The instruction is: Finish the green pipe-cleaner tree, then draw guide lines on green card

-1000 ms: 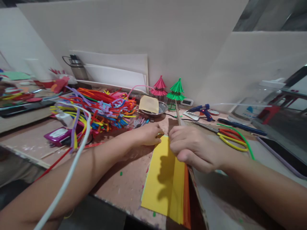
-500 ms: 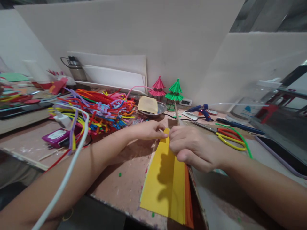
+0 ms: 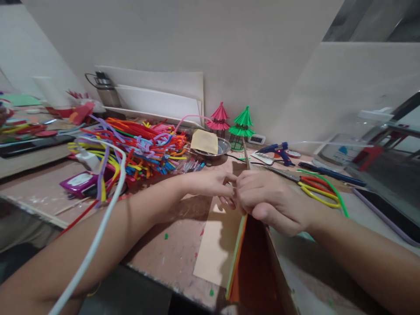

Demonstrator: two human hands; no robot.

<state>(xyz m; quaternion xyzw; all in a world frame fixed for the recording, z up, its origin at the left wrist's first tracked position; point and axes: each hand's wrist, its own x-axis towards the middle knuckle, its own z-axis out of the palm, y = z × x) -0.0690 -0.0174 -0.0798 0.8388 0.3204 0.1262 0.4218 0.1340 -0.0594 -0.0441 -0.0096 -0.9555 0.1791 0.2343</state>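
My right hand (image 3: 267,199) is closed over the top edge of a thin upright board (image 3: 278,267). Against the board's left side stand coloured paper sheets (image 3: 236,258), seen nearly edge-on, pale green and orange. My left hand (image 3: 218,186), fingers bent, meets my right hand at the far end of the sheets; its fingertips are partly hidden there. A cream paper sheet (image 3: 215,245) lies on the table left of the board, below my left hand.
Piled pipe cleaners (image 3: 147,148) lie left, behind a white cable (image 3: 101,232). Small pink (image 3: 219,118) and green (image 3: 243,122) paper trees stand behind. A glue gun (image 3: 277,153), scissors (image 3: 318,190) and a phone (image 3: 389,214) lie right.
The yellow sheets that lay slanting across the table have swung up towards the board, uncovering the cream sheet. My left hand has moved slightly right, against my right hand.
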